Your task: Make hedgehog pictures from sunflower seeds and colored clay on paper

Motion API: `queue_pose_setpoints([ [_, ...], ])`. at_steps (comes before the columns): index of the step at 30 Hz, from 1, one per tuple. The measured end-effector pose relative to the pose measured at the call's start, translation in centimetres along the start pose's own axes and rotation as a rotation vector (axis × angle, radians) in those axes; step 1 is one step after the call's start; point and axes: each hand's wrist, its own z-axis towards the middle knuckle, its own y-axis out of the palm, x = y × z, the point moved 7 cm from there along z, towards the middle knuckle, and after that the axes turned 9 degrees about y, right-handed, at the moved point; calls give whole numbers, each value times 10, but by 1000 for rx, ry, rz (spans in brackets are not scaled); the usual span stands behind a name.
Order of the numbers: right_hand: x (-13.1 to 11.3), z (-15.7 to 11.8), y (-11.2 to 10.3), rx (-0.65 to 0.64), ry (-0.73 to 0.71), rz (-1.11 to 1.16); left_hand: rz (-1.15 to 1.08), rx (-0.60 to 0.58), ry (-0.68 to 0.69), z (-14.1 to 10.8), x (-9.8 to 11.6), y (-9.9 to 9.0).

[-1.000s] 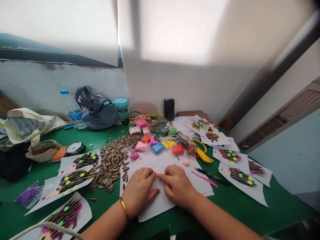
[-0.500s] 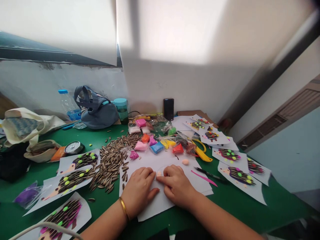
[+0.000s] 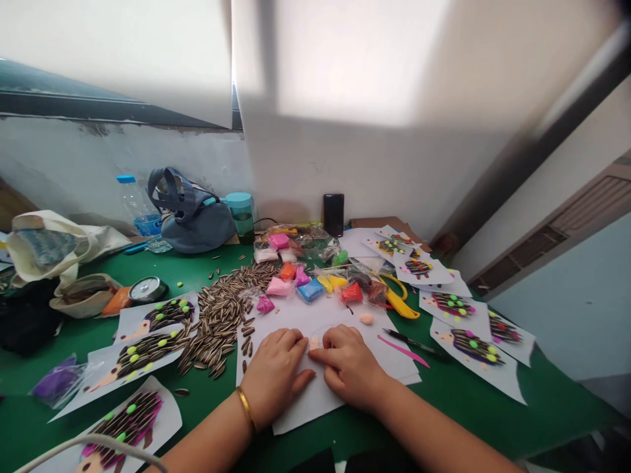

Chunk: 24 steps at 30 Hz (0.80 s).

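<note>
My left hand (image 3: 276,368) lies flat on a white sheet of paper (image 3: 308,417), fingers stretched out, holding nothing. A gold bangle (image 3: 245,407) circles its wrist. Between my hands a small flat piece of peach clay (image 3: 314,343) sits on the paper, within a faint drawn outline. My right hand (image 3: 352,368) reaches in from the right; its index fingertip touches the clay's lower edge, the thumb is apart from it, and the other fingers are bent. On the same sheet, farther right, rests a peach clay lump (image 3: 366,319), near a pink modelling tool (image 3: 403,351) and a black pen (image 3: 411,343).
Sunflower seeds (image 3: 217,322) are heaped left of the paper. Bagged coloured clay (image 3: 310,290) and yellow-handled scissors (image 3: 401,303) lie beyond it. Hedgehog pictures (image 3: 140,358) flank both sides. A blue bag (image 3: 194,223), a bottle (image 3: 140,207) and a phone (image 3: 334,215) stand at the back.
The whole view has shifted very slightly. My hands keep almost the same pose, with the right index finger still at the peach clay.
</note>
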Motion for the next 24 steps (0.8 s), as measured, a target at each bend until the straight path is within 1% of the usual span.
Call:
queue_pose_setpoints([
  [5,6,-1,-8,58,15,62,3,-2,5,-1,0,1],
  [11,0,-3,-6,-55,-53,-54,-6,-6,2,1,0,-1],
  [17,-4,-2,0,-76,-56,-61,-10,15,6,1,1,-3],
  [19,-2,-2,-1,-53,-49,-29,-6,7,6,1,1,-3],
  [22,6,-2,-8,24,-10,20,4,-5,4,2,1,-3],
  [24,10,-4,-12,47,7,14,9,-5,-1,2,1,-3],
])
